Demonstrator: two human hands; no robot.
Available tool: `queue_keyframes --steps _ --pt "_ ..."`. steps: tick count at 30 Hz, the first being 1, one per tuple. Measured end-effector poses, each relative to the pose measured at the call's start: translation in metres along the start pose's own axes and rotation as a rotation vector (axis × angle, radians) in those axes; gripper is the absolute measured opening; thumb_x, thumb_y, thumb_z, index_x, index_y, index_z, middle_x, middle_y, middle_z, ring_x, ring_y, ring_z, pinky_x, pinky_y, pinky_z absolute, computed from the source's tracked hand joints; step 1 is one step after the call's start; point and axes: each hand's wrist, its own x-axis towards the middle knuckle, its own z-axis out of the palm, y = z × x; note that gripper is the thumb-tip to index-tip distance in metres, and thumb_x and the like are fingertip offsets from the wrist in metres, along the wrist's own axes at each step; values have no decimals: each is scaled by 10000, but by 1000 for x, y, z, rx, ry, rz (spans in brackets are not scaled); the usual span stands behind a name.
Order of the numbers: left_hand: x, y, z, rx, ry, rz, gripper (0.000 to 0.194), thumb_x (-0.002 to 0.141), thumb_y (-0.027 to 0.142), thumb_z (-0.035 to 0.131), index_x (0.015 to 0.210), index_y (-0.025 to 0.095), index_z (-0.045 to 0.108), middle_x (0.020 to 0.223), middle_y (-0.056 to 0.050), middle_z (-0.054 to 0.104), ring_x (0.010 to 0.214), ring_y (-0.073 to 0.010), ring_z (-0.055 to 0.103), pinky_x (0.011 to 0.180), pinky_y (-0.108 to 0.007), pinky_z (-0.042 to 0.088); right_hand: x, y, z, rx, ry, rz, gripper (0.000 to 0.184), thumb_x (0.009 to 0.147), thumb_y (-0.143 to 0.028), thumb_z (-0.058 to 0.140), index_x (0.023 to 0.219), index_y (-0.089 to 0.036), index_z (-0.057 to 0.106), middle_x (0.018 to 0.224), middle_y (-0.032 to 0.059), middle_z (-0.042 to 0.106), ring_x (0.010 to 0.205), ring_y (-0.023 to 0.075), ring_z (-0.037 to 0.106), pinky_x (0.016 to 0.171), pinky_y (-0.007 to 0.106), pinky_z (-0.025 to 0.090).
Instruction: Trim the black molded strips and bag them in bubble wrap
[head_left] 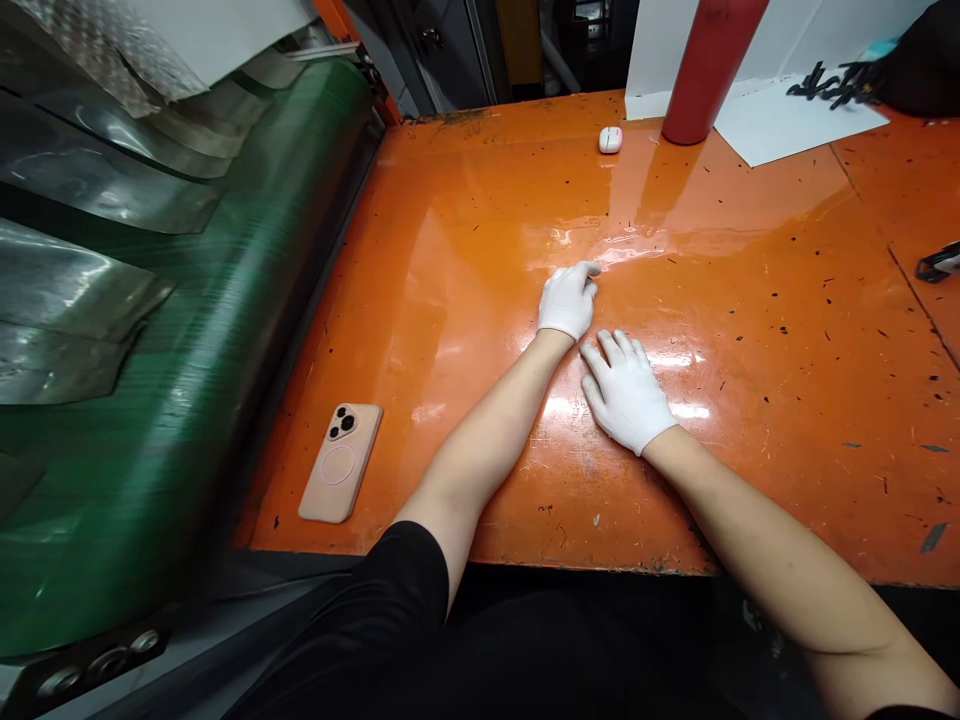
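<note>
My left hand (568, 300), in a white glove, rests on the orange tabletop (465, 260) near its middle. Its index finger and thumb point to the right, apart from each other, and I see nothing between them. Nearer to me and to the right, my right hand (628, 393), gloved the same way, lies palm down with its fingers spread on the surface. Both hands touch only the table. Bright, wrinkled glare lies just beyond the left fingertips; whether a clear film is there I cannot tell.
Left of the table runs a green conveyor belt (187, 400) carrying shiny, clear-looking sheets (67, 290). A phone (341, 463) lies at the near left. Farther back are a small white case (610, 140), a red cylinder (712, 70), white paper (795, 125) and black pieces (836, 85).
</note>
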Motion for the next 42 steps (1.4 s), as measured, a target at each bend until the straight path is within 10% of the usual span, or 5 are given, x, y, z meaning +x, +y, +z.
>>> queue_keyframes --steps 42 --pt "-1 1 0 71 75 60 272 1032 194 505 1173 269 725 1226 -63 744 1209 -253 604 1087 -366 439 -1 1 3 -14 22 -4 544 1065 -314 349 1516 -94 560 1588 237 482 1505 395 376 1249 576 290"
